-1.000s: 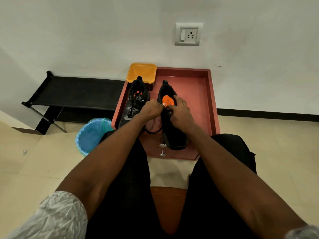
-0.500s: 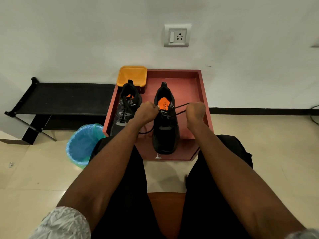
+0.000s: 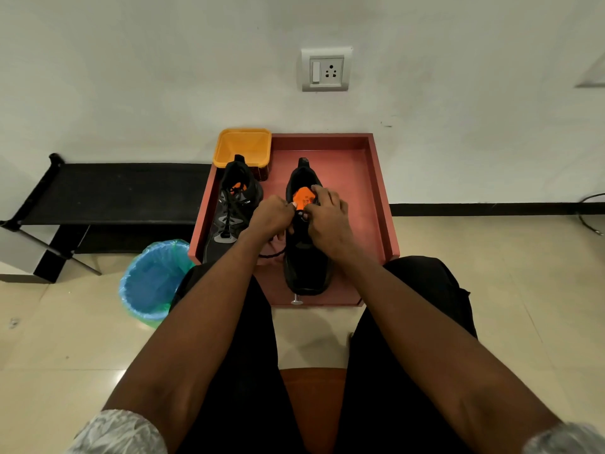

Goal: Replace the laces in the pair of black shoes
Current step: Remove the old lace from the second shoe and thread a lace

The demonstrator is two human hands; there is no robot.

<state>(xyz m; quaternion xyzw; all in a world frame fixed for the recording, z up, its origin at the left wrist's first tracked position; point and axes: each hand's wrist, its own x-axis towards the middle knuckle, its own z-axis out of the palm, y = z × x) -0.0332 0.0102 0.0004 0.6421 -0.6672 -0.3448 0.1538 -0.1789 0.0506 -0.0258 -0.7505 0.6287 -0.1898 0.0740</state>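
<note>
A: Nearest you: right shoe flat in the red tray, toe toward the sitter. Loose lace trails off its left side.

B: Hands?

A: Both over the top eyelets. Left hand curled, pinching lace. Right hand curled at the orange tongue; looks like a pinch too, but the lace end is hidden.

B: Handling?

A: Lace is limp and thin, probably slips. Grip near the tip, keep tension. Shoe's light, so steady the upper.

B: Further back?

A: Left shoe, laced. Yellow tub behind it.
</note>
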